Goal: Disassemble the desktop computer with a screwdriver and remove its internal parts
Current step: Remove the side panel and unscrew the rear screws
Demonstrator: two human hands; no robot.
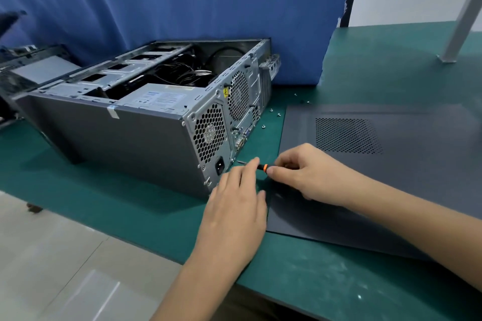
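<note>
While the right hand [307,172] grips the obscured screwdriver [263,167], left hand [234,206] seemingly touches it, fingers [247,173] straight.

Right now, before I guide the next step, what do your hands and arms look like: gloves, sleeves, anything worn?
Both the left hand and right hand are bare: no gloves, and no rings show. The left forearm and right forearm are bare too, with no sleeve, watch or wrist strap in view up to the frame's edge.
</note>
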